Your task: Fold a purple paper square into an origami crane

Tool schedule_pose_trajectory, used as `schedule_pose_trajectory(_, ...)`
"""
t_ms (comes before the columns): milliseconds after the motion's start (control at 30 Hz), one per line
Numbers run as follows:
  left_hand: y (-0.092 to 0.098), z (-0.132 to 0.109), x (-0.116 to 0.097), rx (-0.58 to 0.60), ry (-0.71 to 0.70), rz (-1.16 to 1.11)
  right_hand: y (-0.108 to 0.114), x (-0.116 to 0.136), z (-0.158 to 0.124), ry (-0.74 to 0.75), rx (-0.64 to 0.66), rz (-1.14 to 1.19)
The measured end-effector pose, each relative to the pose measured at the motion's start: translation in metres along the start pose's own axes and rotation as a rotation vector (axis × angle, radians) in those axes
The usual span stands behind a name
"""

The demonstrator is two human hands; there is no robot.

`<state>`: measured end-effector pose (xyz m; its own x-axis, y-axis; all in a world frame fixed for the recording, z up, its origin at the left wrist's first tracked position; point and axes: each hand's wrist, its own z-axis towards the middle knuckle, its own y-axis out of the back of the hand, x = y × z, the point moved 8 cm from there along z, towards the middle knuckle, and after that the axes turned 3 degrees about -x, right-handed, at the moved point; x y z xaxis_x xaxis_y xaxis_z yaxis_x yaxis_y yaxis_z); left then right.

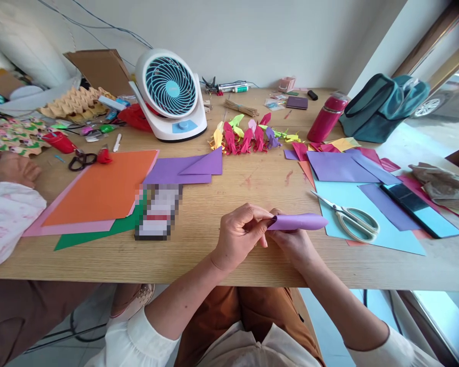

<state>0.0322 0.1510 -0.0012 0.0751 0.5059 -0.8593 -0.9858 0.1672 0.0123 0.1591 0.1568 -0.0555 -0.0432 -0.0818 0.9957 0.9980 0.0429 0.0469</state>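
Evidently the purple paper [300,221] was only partly shaped: it was in the person's two hands, raised just over the near part of the table [199,204], and looked curled or folded over into a long, narrow strip. The left hand [235,234] pinched its left end between thumb and fingers, while the right hand [296,250] lay under it; most of the right fingers were hidden, so I could not tell how tightly they closed. Judging by its plain outline, this piece was at an early stage, with no cuts or finished form showing, and most of its shaping looked left to do. Beyond the hands, a cluster of folded paper figures [252,136] in red, yellow, green and purple seemed to be completed work. Just right of the hands, the white-handled scissors [357,224] rested, blades parted, on a light blue sheet [332,232], near flat purple sheets [340,166] that looked unworked. To the left lay more purple paper [164,171] and an orange sheet [103,186] overlapping a green sheet [128,223]. Farther out stood a fan [172,89], a red bottle [325,120] and a teal bag [382,109], and at the far left another person's hand [17,168] rested on the table.
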Motion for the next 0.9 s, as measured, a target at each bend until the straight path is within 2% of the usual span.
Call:
schedule_pose_trajectory(100,0.005,0.002,-0.007,-0.028,-0.064,0.061,0.001,-0.001,-0.001,0.019,0.012,0.048)
schedule_pose_trajectory(167,0.01,0.002,-0.01,-0.058,-0.109,0.121,0.012,-0.004,-0.005,0.028,-0.015,0.076)
schedule_pose_trajectory(200,0.012,0.002,-0.011,-0.066,-0.128,0.155,0.022,-0.005,-0.008,0.034,-0.077,0.068)
schedule_pose_trajectory(300,0.014,0.0,-0.011,-0.047,-0.179,0.276,0.071,0.005,-0.026,0.17,-0.466,-0.081)
schedule_pose_trajectory(333,0.013,-0.001,-0.011,-0.029,-0.201,0.325,0.081,0.015,-0.033,0.256,-0.557,-0.148)
schedule_pose_trajectory(367,0.011,-0.002,-0.012,-0.008,-0.226,0.377,0.083,0.026,-0.037,0.338,-0.562,-0.227)
schedule_pose_trajectory(500,0.0,-0.005,-0.017,0.054,-0.341,0.592,0.049,0.061,-0.034,0.586,-0.255,-0.513)
schedule_pose_trajectory(600,-0.005,-0.007,-0.019,0.077,-0.385,0.69,0.029,0.066,-0.026,0.625,-0.12,-0.604)
schedule_pose_trajectory(900,-0.012,-0.011,-0.017,0.159,-0.405,0.788,0.027,0.057,-0.02,0.632,-0.079,-0.565)
